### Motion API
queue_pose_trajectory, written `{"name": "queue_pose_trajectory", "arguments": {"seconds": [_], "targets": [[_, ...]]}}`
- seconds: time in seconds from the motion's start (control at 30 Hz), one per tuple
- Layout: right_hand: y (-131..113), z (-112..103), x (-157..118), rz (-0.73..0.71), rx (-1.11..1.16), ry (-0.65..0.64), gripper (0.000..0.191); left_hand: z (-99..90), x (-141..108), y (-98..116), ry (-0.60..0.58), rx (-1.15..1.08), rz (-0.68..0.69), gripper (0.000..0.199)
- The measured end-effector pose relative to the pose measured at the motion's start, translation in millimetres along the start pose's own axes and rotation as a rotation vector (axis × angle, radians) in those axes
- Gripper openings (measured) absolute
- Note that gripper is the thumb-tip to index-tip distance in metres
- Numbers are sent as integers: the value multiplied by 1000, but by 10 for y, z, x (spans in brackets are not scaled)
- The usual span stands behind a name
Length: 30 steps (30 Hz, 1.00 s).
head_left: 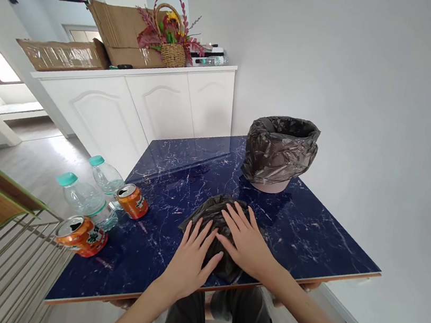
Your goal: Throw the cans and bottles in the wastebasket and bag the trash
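A crumpled black plastic bag (219, 210) lies near the front edge of the dark blue marbled table (193, 174). Both my hands rest flat on top of it, fingers spread. My left hand (192, 257) covers its left side, and my right hand (244, 240) presses on its right side. Whether anything is inside the bag cannot be seen. Farther back stands a bin (270, 185) with a black liner (281, 152) folded over its rim; only a pale strip of its base shows.
Left on the table are two orange cans (132, 201) and two clear bottles (87, 199) with teal caps. Behind is a white cabinet (136, 97) bearing cardboard boxes (68, 55) and a flower basket (173, 55). A metal rack (5, 255) stands at left.
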State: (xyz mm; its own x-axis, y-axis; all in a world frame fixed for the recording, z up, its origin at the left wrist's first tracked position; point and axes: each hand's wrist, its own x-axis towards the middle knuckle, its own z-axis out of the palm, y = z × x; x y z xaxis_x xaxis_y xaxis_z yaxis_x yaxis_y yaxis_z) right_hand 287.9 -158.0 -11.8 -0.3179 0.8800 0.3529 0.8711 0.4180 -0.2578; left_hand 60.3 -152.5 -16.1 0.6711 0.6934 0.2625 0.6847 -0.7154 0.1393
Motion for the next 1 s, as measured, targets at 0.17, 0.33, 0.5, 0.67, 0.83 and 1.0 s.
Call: {"name": "queue_pose_trajectory", "arguments": {"seconds": [0.17,0.33,0.5,0.67,0.83,1.0], "targets": [[-251,-156,-436,-235,55,0,68,-106,-81,-54,70,-116,16,61],[-152,80,-649,-226,24,33,48,-311,-53,-51,27,-207,114,63],[-39,-113,-718,-92,275,-20,50,-482,-31,-164,-43,-245,187,86],[8,-557,-864,237,593,-99,43,-523,2,-240,-37,-411,145,35],[180,-602,-865,463,648,17,54,-462,96,-89,2,-558,-119,31],[305,-446,-763,468,426,136,47,-307,258,37,41,-568,-315,35]]}}
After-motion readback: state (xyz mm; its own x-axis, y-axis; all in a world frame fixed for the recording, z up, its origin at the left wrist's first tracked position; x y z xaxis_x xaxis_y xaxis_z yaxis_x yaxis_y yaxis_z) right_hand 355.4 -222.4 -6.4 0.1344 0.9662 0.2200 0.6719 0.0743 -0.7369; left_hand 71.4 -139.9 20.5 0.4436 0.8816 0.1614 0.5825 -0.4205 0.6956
